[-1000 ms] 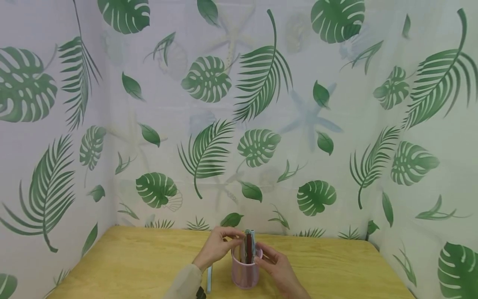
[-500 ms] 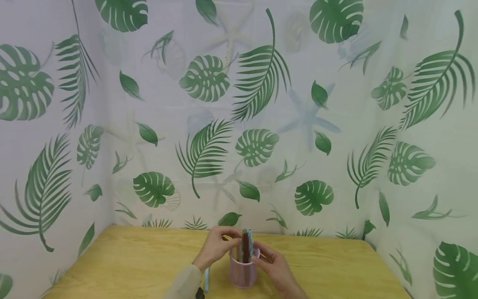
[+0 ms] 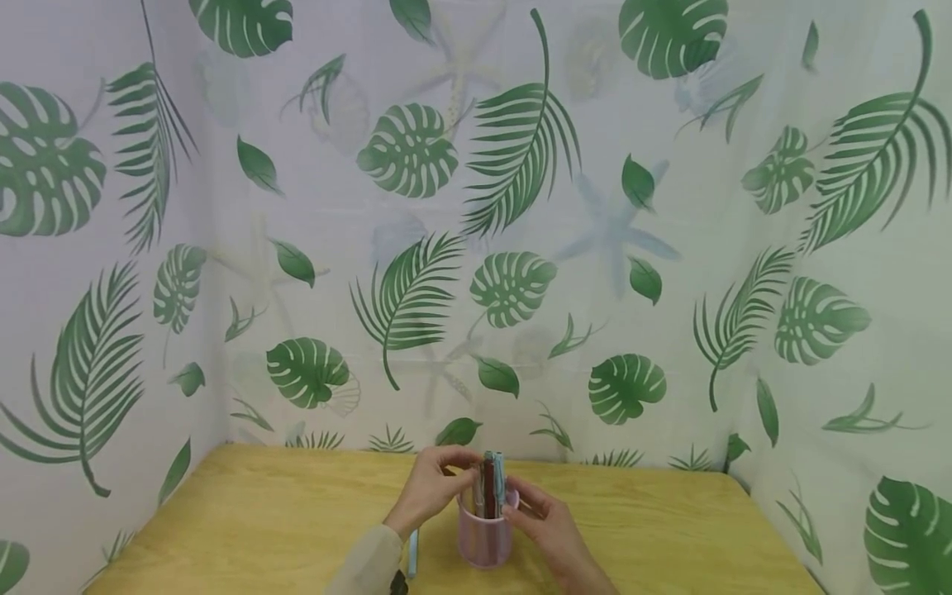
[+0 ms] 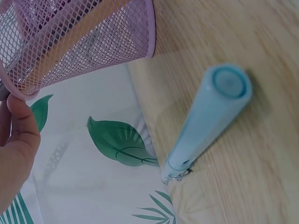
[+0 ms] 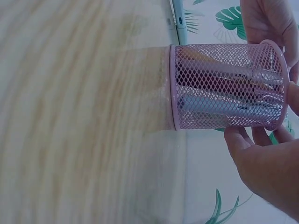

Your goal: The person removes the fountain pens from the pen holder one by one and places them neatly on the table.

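Note:
A pink mesh pen holder (image 3: pixel 483 541) stands upright on the table with several pens in it, among them a dark red pen (image 3: pixel 488 489) and a light blue pen (image 3: pixel 499 479). My right hand (image 3: pixel 552 529) grips the holder's right side near the rim, fingers behind and thumb in front. At the left of the rim, my left hand (image 3: pixel 439 483) pinches a greyish pen standing in the holder; its fingertips are partly hidden. Left of the holder lies another light blue pen (image 4: pixel 205 121), its clip end toward the back.
The wooden table (image 3: pixel 297 512) ends at a wall covering (image 3: pixel 416 207) printed with green leaves, which also closes off both sides. A dark band (image 3: pixel 399 583) shows at my left wrist, beside the lying pen.
The whole head view has shifted slightly. Both hands keep their places at the holder, and the pens in it look much the same.

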The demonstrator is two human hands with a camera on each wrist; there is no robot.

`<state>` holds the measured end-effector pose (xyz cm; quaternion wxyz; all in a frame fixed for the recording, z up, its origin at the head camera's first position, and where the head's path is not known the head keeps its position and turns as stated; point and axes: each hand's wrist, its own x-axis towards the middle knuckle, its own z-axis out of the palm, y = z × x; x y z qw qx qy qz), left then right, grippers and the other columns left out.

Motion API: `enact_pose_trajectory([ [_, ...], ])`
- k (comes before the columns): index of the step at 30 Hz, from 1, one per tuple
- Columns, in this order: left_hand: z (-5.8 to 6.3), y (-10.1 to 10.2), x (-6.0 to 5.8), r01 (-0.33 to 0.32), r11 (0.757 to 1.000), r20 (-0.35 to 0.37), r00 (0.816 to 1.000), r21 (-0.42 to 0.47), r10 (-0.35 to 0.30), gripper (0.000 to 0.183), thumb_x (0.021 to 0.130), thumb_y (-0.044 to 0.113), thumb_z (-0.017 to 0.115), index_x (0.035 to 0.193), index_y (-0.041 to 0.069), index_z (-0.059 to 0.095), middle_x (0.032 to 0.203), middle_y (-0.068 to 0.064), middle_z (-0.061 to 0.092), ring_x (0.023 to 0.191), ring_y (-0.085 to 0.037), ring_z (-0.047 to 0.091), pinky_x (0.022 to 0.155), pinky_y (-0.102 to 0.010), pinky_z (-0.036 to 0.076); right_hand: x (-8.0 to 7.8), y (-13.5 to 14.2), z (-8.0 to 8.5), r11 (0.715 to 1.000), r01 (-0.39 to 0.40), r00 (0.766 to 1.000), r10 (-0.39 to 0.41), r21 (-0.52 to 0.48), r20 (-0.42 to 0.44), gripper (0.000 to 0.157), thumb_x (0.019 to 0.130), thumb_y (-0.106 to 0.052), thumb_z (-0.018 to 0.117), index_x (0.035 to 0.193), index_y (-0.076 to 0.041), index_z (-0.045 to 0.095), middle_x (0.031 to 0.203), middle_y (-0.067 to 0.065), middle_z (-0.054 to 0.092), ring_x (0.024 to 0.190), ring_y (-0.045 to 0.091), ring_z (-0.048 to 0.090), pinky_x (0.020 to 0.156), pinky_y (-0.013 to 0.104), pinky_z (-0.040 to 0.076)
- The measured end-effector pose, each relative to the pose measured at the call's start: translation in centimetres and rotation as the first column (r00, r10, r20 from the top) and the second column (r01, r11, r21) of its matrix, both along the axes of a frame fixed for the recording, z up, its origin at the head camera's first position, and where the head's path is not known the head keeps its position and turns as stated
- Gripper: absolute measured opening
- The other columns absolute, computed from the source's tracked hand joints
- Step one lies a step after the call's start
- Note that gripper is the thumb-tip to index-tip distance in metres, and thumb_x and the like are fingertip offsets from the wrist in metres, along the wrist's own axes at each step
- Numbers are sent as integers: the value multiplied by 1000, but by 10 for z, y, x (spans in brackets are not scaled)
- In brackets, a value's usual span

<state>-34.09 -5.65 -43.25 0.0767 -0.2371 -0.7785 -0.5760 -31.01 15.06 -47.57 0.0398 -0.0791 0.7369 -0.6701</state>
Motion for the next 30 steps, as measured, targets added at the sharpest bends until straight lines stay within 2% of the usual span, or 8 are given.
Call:
enact_pose_trajectory([
  [3, 9, -1, 7, 20, 1000, 10, 1000, 7, -20, 20, 90, -1, 64, 108, -1, 72, 109, -17, 72, 96, -28, 66, 72, -21, 54, 0, 0, 1, 1000, -1, 1000, 0, -6, -10, 58, 95, -23, 65, 145, -1, 43, 151, 25, 38, 135, 47, 41, 110, 58, 36],
  [5, 9, -2, 7, 28, 1000, 17, 999, 5, -28, 20, 91, -1, 63, 109, -2, 72, 111, -18, 72, 97, -30, 66, 73, -21, 54, 0, -1, 2, 1000, 1, 1000, -1, -10, -6, 58, 95, -21, 65, 145, 0, 43, 150, 25, 39, 135, 47, 41, 110, 58, 36],
  [7, 5, -2, 5, 33, 999, 15, 999, 6, -33, 19, 92, 0, 63, 109, -2, 71, 112, -18, 71, 98, -31, 65, 73, -21, 54, 0, -2, 2, 1000, 7, 1000, -7, -10, -1, 58, 95, -20, 65, 144, 0, 44, 150, 24, 40, 134, 47, 42, 110, 57, 37],
  [14, -18, -4, -15, 57, 997, 24, 998, 46, -58, 21, 93, 4, 64, 112, 5, 72, 118, -13, 70, 102, -27, 67, 78, -20, 55, 2, -2, 4, 1000, 11, 1000, -11, -12, -17, 56, 95, -17, 65, 143, 1, 44, 149, 24, 40, 134, 47, 43, 109, 55, 38],
  [18, -21, -6, -16, 80, 995, 57, 995, 53, -83, 21, 93, 15, 67, 112, 10, 73, 117, -9, 71, 100, -20, 69, 81, -24, 56, 2, 0, 4, 1000, 1, 1000, -1, -16, -7, 56, 95, -19, 65, 144, 0, 44, 149, 23, 40, 134, 46, 43, 110, 55, 38],
  [22, -21, -6, -15, 86, 995, 76, 993, 49, -89, 25, 89, 26, 72, 111, 13, 73, 112, -6, 73, 92, -16, 69, 79, -26, 57, 2, 0, 3, 1000, -3, 1000, 3, -10, -10, 57, 95, -20, 65, 144, 0, 44, 149, 23, 41, 134, 45, 44, 109, 54, 39],
  [25, -22, -5, -15, 79, 996, 54, 995, 52, -81, 24, 88, 23, 74, 110, 13, 73, 108, -7, 73, 87, -15, 68, 75, -26, 57, 1, 0, 2, 1000, 4, 1000, -4, -11, -18, 56, 95, -20, 65, 143, 0, 45, 149, 23, 42, 133, 45, 44, 109, 54, 40],
  [30, -26, -4, -16, 61, 997, 33, 997, 39, -63, 23, 87, 15, 74, 110, 14, 73, 108, -5, 73, 90, -13, 67, 74, -25, 57, 1, -1, 2, 1000, 16, 1000, -16, -10, -6, 56, 95, -20, 66, 143, 0, 46, 149, 23, 42, 133, 46, 44, 108, 54, 40],
])
